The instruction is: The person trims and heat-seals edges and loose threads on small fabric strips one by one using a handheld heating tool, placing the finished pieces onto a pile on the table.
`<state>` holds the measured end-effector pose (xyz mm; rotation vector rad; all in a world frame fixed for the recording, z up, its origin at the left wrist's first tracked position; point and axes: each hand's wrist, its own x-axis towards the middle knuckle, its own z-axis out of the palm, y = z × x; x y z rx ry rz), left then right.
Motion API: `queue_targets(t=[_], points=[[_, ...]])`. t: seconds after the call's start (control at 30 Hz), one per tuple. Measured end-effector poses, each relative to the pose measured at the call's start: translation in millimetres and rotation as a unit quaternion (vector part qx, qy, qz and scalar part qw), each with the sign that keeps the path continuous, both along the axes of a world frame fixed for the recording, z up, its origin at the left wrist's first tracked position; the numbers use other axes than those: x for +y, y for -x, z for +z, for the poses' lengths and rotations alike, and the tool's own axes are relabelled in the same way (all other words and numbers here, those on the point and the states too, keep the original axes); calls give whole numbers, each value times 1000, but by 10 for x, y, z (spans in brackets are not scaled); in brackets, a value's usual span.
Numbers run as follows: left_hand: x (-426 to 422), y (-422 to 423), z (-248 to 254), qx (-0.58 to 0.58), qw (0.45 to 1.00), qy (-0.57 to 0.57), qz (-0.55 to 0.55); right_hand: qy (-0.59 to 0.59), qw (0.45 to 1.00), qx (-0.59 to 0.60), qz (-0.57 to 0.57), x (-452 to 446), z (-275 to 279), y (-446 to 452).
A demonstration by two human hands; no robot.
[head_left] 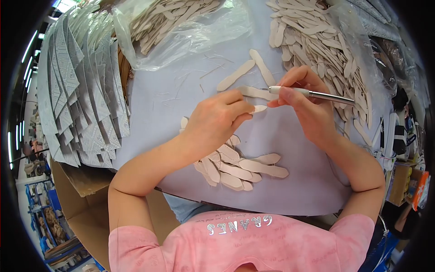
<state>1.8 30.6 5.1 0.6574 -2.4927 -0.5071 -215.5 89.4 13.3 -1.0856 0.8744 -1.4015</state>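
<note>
Head view: left hand (216, 117) pinches beige strip (259, 109) jutting rightward; right hand (312, 109) grips pen-like tool (319, 95).

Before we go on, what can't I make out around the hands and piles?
All in the head view:
Strip in the left hand: one end hidden by that hand.
Tool in the right hand: tip too small to identify.
Near pile: partly hidden by the left hand and forearm.
Far-left pile: cut off by the top edge.
Far-right pile: cut off by the same edge.
</note>
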Motion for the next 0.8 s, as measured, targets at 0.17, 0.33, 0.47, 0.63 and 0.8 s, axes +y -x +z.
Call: queue_targets(t=[0.17, 0.33, 0.47, 0.63, 0.8], points=[[-67, -5, -8, 7, 999, -44, -14, -57, 998, -9, 26, -14, -22, 17], [-181, -27, 133, -8, 963, -269, -16, -68, 996, 38, 54, -23, -117, -15], [-252, -46, 184, -46, 940, -339, -3, -77, 977, 185, 71, -20, -141, -51], [-274, -42, 187, -42, 937, -347, -16, -83, 970, 219, 69, -5, -130, -82], [-276, -45, 187, -46, 936, -348, -15, -76, 969, 227, 63, -2, -149, -102]])
